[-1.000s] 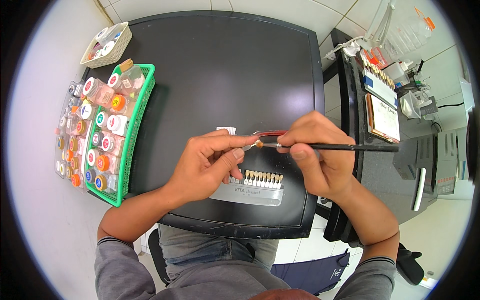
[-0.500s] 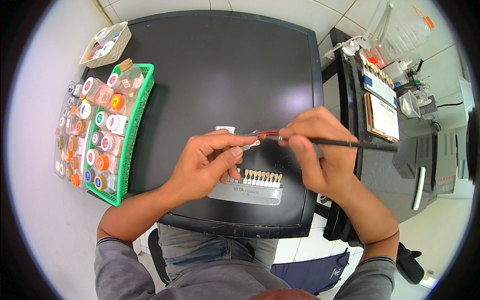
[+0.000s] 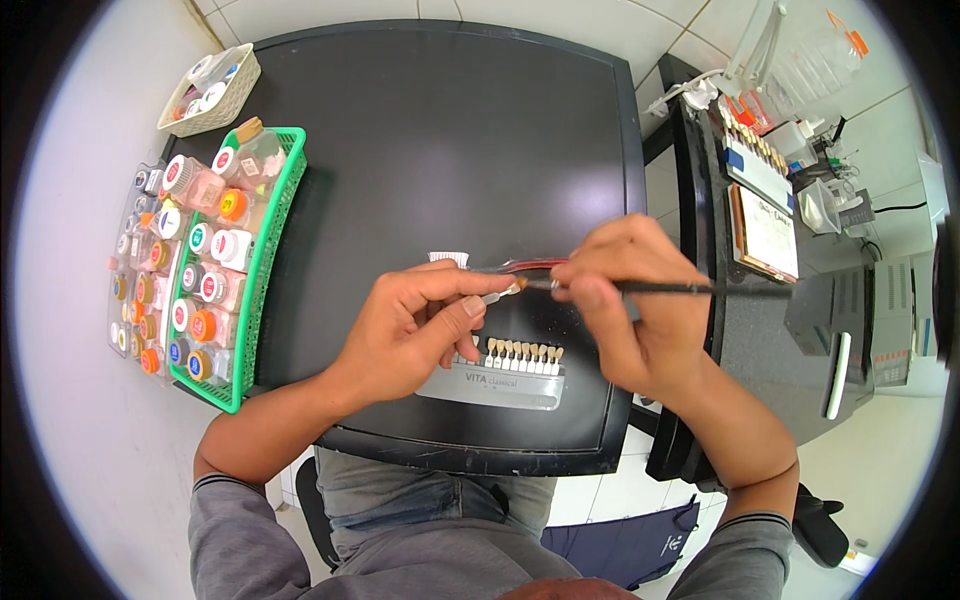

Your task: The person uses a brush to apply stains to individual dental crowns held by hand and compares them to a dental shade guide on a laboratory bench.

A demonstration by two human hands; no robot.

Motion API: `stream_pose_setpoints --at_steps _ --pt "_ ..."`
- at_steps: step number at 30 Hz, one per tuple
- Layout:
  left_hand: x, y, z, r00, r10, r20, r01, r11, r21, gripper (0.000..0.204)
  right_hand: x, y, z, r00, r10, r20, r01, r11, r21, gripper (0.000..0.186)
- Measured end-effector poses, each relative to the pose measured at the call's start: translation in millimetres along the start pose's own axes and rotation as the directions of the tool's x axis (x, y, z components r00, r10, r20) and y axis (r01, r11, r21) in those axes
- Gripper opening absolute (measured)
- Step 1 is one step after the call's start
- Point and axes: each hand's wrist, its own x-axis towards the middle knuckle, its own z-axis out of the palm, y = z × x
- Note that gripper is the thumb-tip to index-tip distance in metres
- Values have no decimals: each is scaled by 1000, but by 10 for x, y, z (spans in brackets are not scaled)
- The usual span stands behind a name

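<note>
The left hand [image 3: 410,325], at the centre of the frame, pinches the narrow grey stem of a small, pale, tooth-shaped tab [image 3: 503,293] between thumb and index finger. The tab's head projects to the right, beyond the fingertips. The right hand [image 3: 640,310], right of centre, grasps a slim black-handled brush with brown bristles [image 3: 670,289] close to its metal collar. The handle extends rightward past the hand; the bristles point left and sit at the tab's head (actual contact cannot be told at this size). Below the tab, in the lower centre, a silver-grey tray [image 3: 500,388] carries a row of similar tabs. A green plastic mesh basket [image 3: 270,240] of jars occupies the left of the frame.
</note>
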Motion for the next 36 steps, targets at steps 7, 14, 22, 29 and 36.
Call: stream_pose_setpoints --at_steps 7,14,22,29,36 --pt "6 1 1 1000 -6 2 6 1000 17 35 -23 -19 40 1000 -26 10 26 1000 -2 8" --pt "2 18 12 1000 12 -4 -12 1000 16 32 12 -22 21 999 -39 13 39 999 -18 7" --pt "-6 38 9 1000 1 0 -1 1000 25 32 12 -49 11 998 -51 23 50 998 24 5" --pt "-8 15 20 1000 13 -3 -13 999 41 31 0 -38 58 997 -78 18 78 997 14 9" --pt "-7 1 24 999 40 -13 -39 998 42 32 34 -25 -7 995 -88 37 87 996 23 7"
